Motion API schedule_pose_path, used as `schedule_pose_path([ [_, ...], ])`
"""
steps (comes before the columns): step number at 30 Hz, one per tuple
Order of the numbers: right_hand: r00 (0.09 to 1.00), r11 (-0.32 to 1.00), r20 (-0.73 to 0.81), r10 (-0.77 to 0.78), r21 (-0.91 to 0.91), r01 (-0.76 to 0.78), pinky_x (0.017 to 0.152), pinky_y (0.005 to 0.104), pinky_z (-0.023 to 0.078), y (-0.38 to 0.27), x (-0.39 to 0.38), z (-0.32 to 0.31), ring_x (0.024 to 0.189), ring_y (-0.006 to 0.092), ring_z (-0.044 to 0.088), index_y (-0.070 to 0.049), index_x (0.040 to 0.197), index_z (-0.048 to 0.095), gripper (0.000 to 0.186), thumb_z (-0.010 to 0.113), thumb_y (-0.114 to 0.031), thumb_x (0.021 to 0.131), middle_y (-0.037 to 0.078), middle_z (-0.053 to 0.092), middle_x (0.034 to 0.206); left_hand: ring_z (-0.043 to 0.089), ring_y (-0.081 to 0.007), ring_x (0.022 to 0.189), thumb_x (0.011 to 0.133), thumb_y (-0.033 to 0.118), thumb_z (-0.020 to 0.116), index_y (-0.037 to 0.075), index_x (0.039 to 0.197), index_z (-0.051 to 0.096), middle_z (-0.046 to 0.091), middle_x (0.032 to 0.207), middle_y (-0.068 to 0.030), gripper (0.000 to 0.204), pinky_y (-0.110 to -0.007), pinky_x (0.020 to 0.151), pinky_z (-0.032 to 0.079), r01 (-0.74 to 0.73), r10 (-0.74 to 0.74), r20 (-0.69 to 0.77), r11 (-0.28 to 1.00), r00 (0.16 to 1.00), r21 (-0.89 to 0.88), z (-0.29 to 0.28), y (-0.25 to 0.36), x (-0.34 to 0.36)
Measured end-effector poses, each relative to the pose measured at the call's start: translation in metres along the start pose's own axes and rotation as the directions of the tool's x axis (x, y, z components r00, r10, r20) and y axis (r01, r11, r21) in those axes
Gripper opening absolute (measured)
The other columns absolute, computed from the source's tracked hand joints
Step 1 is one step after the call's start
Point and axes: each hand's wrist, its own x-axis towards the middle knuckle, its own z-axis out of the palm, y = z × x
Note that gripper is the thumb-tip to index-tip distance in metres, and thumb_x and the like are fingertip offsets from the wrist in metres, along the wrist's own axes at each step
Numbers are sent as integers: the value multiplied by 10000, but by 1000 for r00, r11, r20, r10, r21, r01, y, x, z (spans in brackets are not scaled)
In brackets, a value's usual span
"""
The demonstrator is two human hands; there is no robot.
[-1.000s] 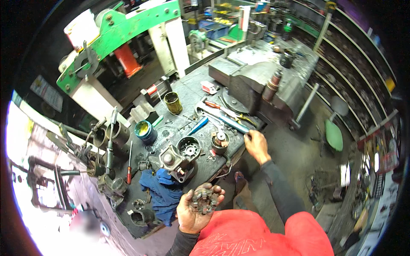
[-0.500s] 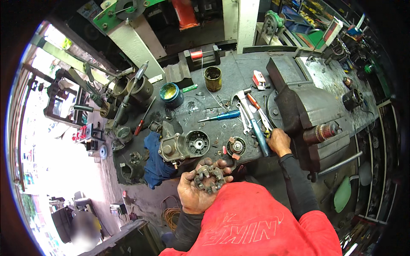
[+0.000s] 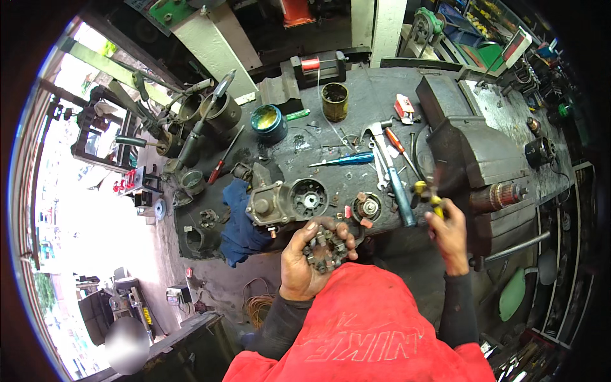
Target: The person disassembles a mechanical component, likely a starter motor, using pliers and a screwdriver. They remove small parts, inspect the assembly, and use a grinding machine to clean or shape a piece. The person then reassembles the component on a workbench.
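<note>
Palm up at the front of the bench, my left hand (image 3: 304,260) has its fingers curled round a dirty metal ring with small blocks along its rim, which looks like a motor's brush holder (image 3: 326,250). My right hand (image 3: 450,232) grips a yellow-handled tool (image 3: 436,205) whose far end is blurred. Beside it is a hammer (image 3: 399,197) with a blue handle. Just beyond my left hand are a grey metal housing (image 3: 270,205) with a round open end and a round end piece (image 3: 368,207) with reddish pads around it.
A blue rag (image 3: 238,223) hangs over the bench's front edge. Behind stand a tub of yellowish grease (image 3: 268,123) and a rusty can (image 3: 335,102). A blue screwdriver (image 3: 344,159) and several wrenches lie mid-bench. A large vise (image 3: 474,153) and a copper-wound armature (image 3: 499,197) are at the right.
My right hand has lifted off the bench beside the hammer and moved right and nearer, now with the yellow-handled tool. My left hand still holds the ring, its fingers curled more closely. The view has shifted.
</note>
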Motion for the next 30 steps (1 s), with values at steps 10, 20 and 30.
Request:
schedule_pose_path([
  [10, 917, 562, 83, -390, 811, 166, 1287, 637, 206, -14, -93, 71, 1533, 484, 400, -13, 785, 652, 271, 773, -255, 795, 341, 494, 1577, 669, -343, 1031, 1028, 308, 539, 11, 1157, 624, 638, 1089, -180, 335, -505, 872, 610, 134, -145, 85, 983, 986, 121, -11, 36, 7],
  [20, 908, 920, 417, -41, -339, 197, 671, 393, 496, -112, -133, 55, 720, 228, 609, -8, 1006, 631, 245, 806, -151, 911, 63, 553, 807, 669, -326, 955, 1018, 296, 523, -21, 1098, 618, 646, 1048, -201, 340, -463, 794, 599, -80, 50, 140, 972, 989, 219, -3, 25, 15],
  [30, 805, 560, 559, -196, -610, 560, 761, 494, 575, -135, -145, 34, 912, 384, 661, 47, 1025, 611, 293, 752, -173, 892, 198, 606, 1019, 678, -303, 915, 924, 258, 588, -45, 1067, 647, 655, 1023, -228, 341, -409, 770, 607, -361, 254, 260, 732, 931, 578, 3, 15, 11],
])
